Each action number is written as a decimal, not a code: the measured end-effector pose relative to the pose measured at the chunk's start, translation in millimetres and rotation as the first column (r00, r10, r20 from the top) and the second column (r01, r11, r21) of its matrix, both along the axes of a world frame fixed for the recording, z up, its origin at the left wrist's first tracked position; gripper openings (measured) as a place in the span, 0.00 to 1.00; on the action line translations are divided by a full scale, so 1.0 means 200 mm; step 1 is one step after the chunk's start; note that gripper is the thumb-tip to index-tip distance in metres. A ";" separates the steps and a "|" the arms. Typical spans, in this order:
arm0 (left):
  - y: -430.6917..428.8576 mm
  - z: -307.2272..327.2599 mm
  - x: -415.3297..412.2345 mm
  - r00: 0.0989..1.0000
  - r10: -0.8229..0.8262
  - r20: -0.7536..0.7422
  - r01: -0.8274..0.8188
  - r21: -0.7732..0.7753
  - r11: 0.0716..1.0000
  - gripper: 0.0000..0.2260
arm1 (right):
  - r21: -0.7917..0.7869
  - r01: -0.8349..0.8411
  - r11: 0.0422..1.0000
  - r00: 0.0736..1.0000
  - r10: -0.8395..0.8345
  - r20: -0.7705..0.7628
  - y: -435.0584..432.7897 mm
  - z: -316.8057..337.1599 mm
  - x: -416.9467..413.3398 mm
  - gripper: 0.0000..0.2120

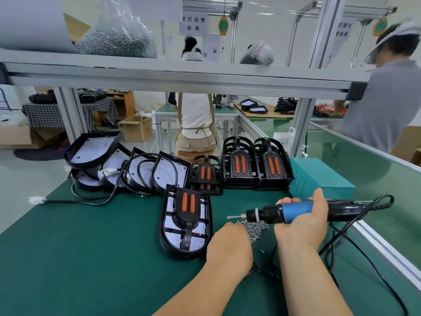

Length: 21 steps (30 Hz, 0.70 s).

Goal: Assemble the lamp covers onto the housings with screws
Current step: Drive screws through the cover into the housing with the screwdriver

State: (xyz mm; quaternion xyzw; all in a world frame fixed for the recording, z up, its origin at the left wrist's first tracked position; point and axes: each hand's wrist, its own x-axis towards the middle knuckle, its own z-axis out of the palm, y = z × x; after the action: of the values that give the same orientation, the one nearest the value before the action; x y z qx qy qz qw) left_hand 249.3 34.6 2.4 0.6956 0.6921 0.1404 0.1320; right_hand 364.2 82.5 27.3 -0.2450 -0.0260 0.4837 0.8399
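The right hand [303, 224] is lying palm up near the bench's right edge, fingers and thumb curling round the blue barrel of an electric screwdriver [293, 209]. The tool's bit is pointing left, hanging just over a heap of small screws [256, 226]. The left hand [227, 245] is reaching down at the heap's left side with its back to the camera. Its fingertips are lying out of sight, so I cannot tell whether it is pinching a screw or merely touching the heap.

Just beside that hand a black housing [182, 253] is lying flat on the green bench [91, 247], rounded end toward the person. A black cover [188, 206] with two orange strips is sitting inside it.

The screwdriver's black cord [387, 197] is looping off toward the right edge.

Along the far edge, stacks of covers [241, 165] are standing side by side. Left of them, bare housings [168, 172] are leaning on one another among black cables. A teal box [323, 179] is sitting at the far right corner, just beside the stacks.

Above, a clear bag of screws [114, 42] is resting on an aluminium shelf [182, 76]
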 end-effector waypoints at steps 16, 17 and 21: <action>-0.07 0.04 -0.09 0.004 0.190 0.982 -0.037 -0.189 0.981 0.03 | -0.028 -0.024 0.999 0.979 0.018 -0.201 -0.02 0.04 0.04 0.16; -0.07 0.06 -0.10 -0.044 0.190 0.981 -0.043 -0.191 0.981 0.01 | -0.026 -0.024 0.999 0.977 0.018 -0.211 -0.02 0.05 0.04 0.16; -0.05 0.11 -0.14 -0.236 0.198 0.951 -0.103 -0.227 0.968 0.06 | -0.001 -0.040 0.999 0.970 0.038 -0.241 -0.03 0.05 0.04 0.16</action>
State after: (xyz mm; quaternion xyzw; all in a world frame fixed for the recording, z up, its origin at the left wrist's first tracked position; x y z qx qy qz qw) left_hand 221.4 24.5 25.0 0.2320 0.4137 0.6217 0.6233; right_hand 372.8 76.8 37.3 -0.1862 0.0726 0.5263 0.8264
